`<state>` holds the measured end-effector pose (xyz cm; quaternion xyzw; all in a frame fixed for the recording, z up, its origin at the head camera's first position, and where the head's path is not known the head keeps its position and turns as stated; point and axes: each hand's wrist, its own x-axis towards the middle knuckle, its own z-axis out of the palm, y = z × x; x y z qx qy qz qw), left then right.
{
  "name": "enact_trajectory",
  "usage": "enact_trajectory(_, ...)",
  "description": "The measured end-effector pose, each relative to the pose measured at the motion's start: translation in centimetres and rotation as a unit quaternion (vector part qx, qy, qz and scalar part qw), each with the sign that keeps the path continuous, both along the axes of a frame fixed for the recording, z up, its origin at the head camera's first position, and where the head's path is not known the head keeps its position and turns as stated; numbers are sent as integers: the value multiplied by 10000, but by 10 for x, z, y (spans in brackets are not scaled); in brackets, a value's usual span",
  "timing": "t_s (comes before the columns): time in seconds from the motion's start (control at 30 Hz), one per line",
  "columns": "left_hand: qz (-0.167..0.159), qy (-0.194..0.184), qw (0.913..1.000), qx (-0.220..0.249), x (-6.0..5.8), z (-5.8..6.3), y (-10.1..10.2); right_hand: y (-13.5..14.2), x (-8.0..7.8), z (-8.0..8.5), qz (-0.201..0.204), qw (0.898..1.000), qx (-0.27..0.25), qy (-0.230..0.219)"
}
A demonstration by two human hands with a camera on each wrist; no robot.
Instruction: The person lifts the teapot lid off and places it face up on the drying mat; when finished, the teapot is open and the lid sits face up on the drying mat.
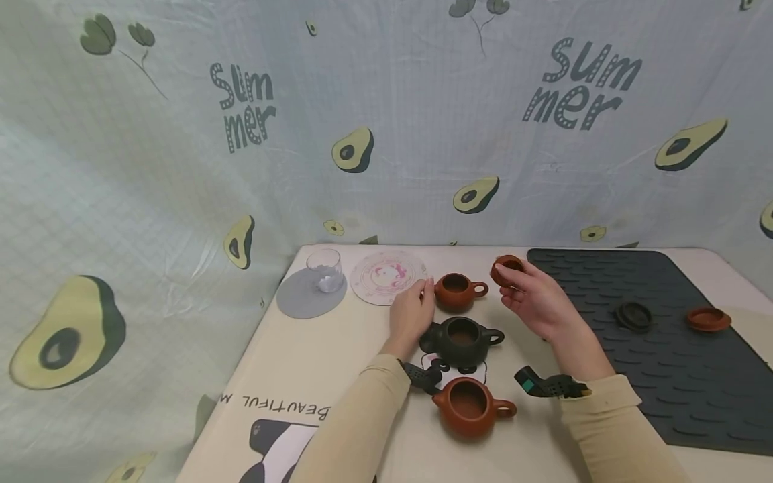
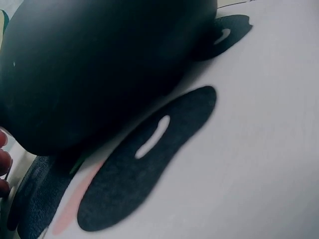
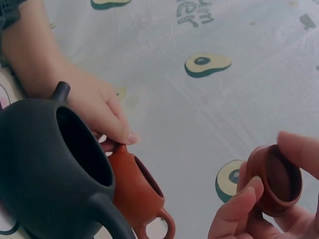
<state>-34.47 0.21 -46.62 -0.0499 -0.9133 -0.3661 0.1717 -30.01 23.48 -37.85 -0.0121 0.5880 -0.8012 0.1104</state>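
My right hand (image 1: 537,295) pinches a reddish-brown teapot lid (image 3: 277,181) between thumb and fingers, its hollow underside showing in the right wrist view. It is raised to the right of a small red clay teapot (image 1: 454,292). At that pot's spout, my left hand (image 1: 412,316) holds on with thumb and fingertips. A black teapot (image 1: 462,343) without its lid stands just nearer, beside the left wrist. Closest to me is a larger red teapot (image 1: 468,406), also uncovered. Only the black pot's dark body (image 2: 99,64) and a few fingertips show in the left wrist view.
A dark ridged mat (image 1: 664,376) on the right bears a black lid (image 1: 633,315) and a red lid (image 1: 708,319). At the back left, a clear glass (image 1: 326,268) stands on a grey round coaster (image 1: 302,303), beside a pink-patterned round mat (image 1: 368,288).
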Motion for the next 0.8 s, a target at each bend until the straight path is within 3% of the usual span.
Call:
enact_trajectory(0.27, -12, 31, 10000, -7, -1, 1, 1, 0, 2, 1, -58, 9983, 577, 38)
enact_trajectory(0.6, -48, -34, 10000, 7, 1, 0, 1, 4, 0, -2, 347, 9994, 0, 46)
enact_trajectory(0.8, -55, 59, 10000, 23, -1, 2, 1, 5, -2, -1, 297, 9992, 244, 86)
